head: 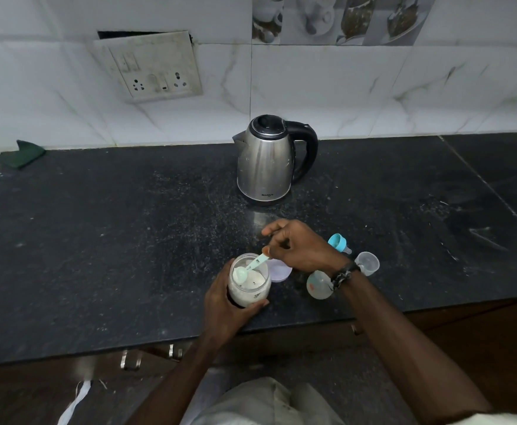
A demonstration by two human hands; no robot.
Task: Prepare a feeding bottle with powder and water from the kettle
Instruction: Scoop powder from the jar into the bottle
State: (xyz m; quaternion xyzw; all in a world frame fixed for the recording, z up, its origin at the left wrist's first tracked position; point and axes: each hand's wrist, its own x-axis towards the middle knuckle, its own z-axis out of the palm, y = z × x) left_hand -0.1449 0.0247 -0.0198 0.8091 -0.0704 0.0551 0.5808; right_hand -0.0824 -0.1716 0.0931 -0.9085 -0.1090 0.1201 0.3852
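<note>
An open clear jar of white powder [249, 286] stands near the front edge of the black counter [128, 240]. My left hand [226, 305] grips the jar from the left and front. My right hand [300, 245] pinches the handle of a pale green scoop [249, 268], whose bowl is inside the jar's mouth over the powder. The feeding bottle [317, 285] stands open under my right wrist, partly hidden by it. Its blue collar with teat [340, 243] lies on the counter behind. A steel kettle [266, 161] with a black handle stands farther back.
The jar's pale lid [280, 271] lies flat beside the jar. A clear cap [367, 262] lies right of the bottle. A green cloth [24, 153] sits at the back left against the tiled wall, below a switch and socket plate [151, 65].
</note>
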